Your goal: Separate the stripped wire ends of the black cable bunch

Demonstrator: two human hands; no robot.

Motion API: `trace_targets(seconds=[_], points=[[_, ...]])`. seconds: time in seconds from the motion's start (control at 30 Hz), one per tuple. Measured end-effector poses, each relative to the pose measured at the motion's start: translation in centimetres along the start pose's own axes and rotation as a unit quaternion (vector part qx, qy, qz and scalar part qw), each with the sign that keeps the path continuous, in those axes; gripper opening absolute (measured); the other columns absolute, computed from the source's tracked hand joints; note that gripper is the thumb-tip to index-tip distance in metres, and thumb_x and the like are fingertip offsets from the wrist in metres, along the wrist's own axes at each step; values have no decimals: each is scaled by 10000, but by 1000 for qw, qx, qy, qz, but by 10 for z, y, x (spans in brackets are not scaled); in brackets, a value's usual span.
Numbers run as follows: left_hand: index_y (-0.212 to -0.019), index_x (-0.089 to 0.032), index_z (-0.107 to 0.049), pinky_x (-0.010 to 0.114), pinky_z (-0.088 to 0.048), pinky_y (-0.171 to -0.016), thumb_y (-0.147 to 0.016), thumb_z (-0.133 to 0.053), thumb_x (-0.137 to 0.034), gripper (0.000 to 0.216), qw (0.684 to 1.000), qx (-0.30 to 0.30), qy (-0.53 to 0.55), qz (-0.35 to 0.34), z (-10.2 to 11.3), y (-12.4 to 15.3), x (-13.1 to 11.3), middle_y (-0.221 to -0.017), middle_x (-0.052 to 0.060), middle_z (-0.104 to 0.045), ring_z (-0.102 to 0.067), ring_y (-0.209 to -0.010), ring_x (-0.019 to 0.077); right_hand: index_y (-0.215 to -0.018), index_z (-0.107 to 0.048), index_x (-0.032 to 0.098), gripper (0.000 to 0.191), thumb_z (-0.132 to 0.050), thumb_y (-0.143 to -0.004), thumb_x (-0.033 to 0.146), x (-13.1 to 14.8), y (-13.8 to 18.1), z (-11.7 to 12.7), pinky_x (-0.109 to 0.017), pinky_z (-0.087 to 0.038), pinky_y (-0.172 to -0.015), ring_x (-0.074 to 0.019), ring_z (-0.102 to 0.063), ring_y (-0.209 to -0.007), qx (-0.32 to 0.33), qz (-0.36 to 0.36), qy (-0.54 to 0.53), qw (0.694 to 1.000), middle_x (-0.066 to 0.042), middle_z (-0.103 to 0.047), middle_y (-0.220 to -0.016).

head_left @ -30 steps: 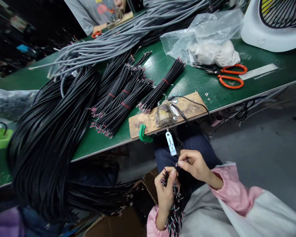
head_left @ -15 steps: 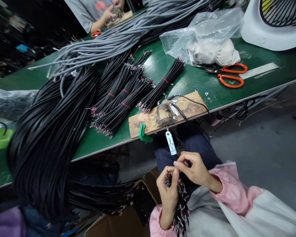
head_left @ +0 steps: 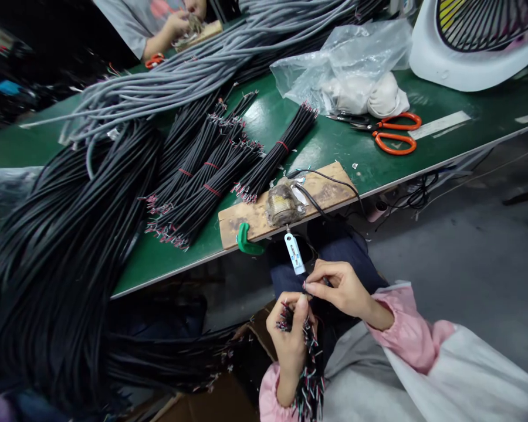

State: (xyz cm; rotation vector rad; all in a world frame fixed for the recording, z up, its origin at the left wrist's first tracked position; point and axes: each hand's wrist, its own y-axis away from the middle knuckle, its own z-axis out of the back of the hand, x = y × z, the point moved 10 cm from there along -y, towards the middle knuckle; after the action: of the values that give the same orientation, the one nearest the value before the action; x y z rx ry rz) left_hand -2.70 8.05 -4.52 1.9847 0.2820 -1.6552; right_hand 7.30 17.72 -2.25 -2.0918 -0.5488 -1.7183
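Note:
My left hand is closed around a bunch of short black cables, whose red, white and black wire ends stick out above and below the fist. Between its thumb and forefinger one cable end points up. The fingertips of my right hand pinch the thin wires at that end. Just beyond the hands, a light blue clip-like piece hangs from the shaft of a small taped motor. This motor sits on a wooden board, which a green clamp holds at the table edge.
Bundles of black cables lie on the green table, beside long black cables and grey cables. Orange-handled scissors, a plastic bag and a white fan stand to the right. Another person's hands work across the table.
The whole scene has shifted left in view as the head turned. My right fingertips have moved slightly off my left thumb, and wire ends now show between them.

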Motion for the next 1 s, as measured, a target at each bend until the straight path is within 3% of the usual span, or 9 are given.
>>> trace_targets(seconds=[0.13,0.23,0.4,0.53,0.73,0.8,0.9,1.0], points=[[-669,-166,-559,163,-357,-362,-842,-638,-296,230,1000,-15,18,4,-2,-1,-2,-500,-66,-509,-462,-354,61,-739,-708,144,74,-647,-781,144,15,4,2,-276,-426,-618,-145,-530,-650,-30,77,65,994,-37,-628,-648],[-647,-161,-560,154,-288,-300,-840,-630,-318,259,997,4,72,33,-7,-1,1,-462,-76,-462,-383,-278,39,-718,-702,143,75,-644,-766,140,10,3,5,-271,-420,-597,-141,-521,-627,-27,63,52,996,-35,-618,-641],[-638,-157,-557,144,-245,-280,-800,-670,-353,278,986,40,124,103,-14,0,9,-451,-77,-412,-342,-270,29,-928,-716,133,224,-651,-817,316,-2,-1,-9,-254,-451,-646,-135,-566,-704,63,-9,-78,995,-51,-636,-796],[-634,-160,-550,130,-224,-287,-809,-664,-350,282,977,62,159,127,-17,3,12,-437,-84,-389,-315,-259,15,-953,-713,135,234,-678,-816,321,9,-2,-18,-254,-464,-687,-140,-584,-767,102,20,-74,992,-69,-636,-868],[-658,-178,-553,126,-150,-282,-841,-629,-338,255,966,98,204,123,-21,2,18,-390,-110,-330,-186,-218,-9,-734,-696,134,200,-723,-780,328,8,-2,-11,-256,-459,-604,-140,-579,-660,38,34,-76,996,-49,-631,-708],[-673,-180,-558,133,-176,-283,-839,-632,-347,247,976,78,179,98,-17,0,16,-408,-100,-386,-230,-230,1,-721,-686,143,160,-704,-799,281,13,2,-7,-266,-443,-596,-140,-558,-643,-4,63,-22,998,-45,-622,-687],[-666,-172,-564,148,-319,-349,-811,-664,-372,266,993,26,104,59,-9,-2,8,-491,-63,-478,-399,-345,41,-740,-668,160,127,-633,-847,217,28,9,-5,-301,-443,-642,-155,-541,-668,-51,127,47,989,-48,-617,-693],[-646,-168,-561,164,-350,-377,-777,-692,-409,304,996,0,77,47,-5,-2,1,-529,-51,-470,-438,-409,62,-772,-660,161,112,-603,-857,205,31,11,-9,-318,-452,-666,-164,-545,-687,-37,150,41,987,-54,-623,-711]])
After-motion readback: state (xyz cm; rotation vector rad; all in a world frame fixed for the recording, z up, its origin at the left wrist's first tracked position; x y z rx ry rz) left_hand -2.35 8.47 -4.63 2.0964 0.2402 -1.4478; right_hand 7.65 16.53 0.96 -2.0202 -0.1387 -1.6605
